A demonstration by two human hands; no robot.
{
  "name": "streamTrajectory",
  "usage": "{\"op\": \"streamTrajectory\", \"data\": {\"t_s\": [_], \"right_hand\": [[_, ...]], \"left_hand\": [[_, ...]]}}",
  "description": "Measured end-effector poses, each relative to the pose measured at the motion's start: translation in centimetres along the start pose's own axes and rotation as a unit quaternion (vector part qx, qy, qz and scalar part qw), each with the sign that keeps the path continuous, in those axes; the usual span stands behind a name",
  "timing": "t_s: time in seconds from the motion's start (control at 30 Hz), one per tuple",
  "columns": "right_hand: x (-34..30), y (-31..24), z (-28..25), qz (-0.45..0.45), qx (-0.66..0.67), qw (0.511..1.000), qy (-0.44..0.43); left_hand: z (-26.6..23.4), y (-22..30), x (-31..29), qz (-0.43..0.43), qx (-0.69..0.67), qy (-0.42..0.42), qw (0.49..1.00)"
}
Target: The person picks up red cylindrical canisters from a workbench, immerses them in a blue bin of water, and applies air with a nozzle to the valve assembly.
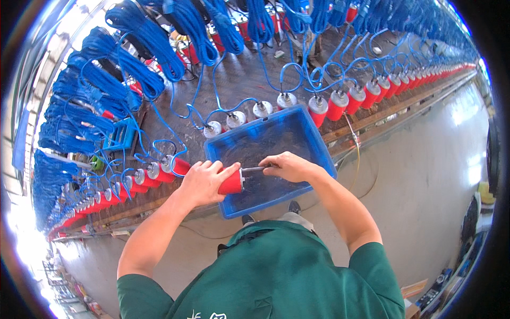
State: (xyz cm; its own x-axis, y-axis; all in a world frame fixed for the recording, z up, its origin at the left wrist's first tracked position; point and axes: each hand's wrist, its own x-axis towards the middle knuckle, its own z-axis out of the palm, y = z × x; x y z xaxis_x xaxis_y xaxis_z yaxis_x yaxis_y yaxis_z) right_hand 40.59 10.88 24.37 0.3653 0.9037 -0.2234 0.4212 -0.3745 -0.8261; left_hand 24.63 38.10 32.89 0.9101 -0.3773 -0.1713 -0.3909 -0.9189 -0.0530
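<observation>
My left hand [204, 182] grips a red cylinder [232, 183] with a silver end, held sideways over a blue plastic tub [319, 151]. A thin metal tool [254, 169] runs from the cylinder's end into my right hand [289, 166], which is closed around it. Both hands hover above the wet dark bottom of the tub, which rests on the front edge of a long workbench [239, 80].
A long row of red cylinders [340, 103] with silver caps and blue cables lines the bench on both sides of the tub. Bundles of coiled blue cable [133, 58] hang behind. A small blue box [119, 135] sits at left. Grey concrete floor [425, 175] lies to the right.
</observation>
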Motion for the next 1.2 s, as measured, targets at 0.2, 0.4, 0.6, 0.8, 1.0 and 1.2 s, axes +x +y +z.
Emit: {"op": "streamTrajectory", "data": {"t_s": [0.2,0.4,0.6,0.8,1.0,1.2], "right_hand": [[1.5,0.2,4.3,-0.236,-0.345,0.888,0.193],[1.4,-2.9,4.0,-0.018,0.081,0.994,0.073],[2.3,-3.4,3.5,-0.058,-0.038,0.994,0.084],[3.4,-3.9,4.7,0.061,-0.312,0.942,0.11],[2.2,-2.2,3.0,0.156,0.336,0.929,-0.026],[1.8,-2.3,4.5,0.05,0.39,0.919,0.033]], "left_hand": [[3.3,-0.7,-3.6,-0.07,-0.096,0.044,0.992],[5.0,-0.9,-5.7,-0.1,-0.127,0.078,0.984],[6.0,-0.9,-5.8,-0.091,-0.12,0.121,0.981],[5.6,-0.7,-5.7,-0.102,-0.124,0.094,0.982],[5.9,-0.4,-5.5,-0.096,-0.116,0.111,0.982],[4.6,-0.2,-5.6,-0.112,-0.134,0.091,0.98]]}}
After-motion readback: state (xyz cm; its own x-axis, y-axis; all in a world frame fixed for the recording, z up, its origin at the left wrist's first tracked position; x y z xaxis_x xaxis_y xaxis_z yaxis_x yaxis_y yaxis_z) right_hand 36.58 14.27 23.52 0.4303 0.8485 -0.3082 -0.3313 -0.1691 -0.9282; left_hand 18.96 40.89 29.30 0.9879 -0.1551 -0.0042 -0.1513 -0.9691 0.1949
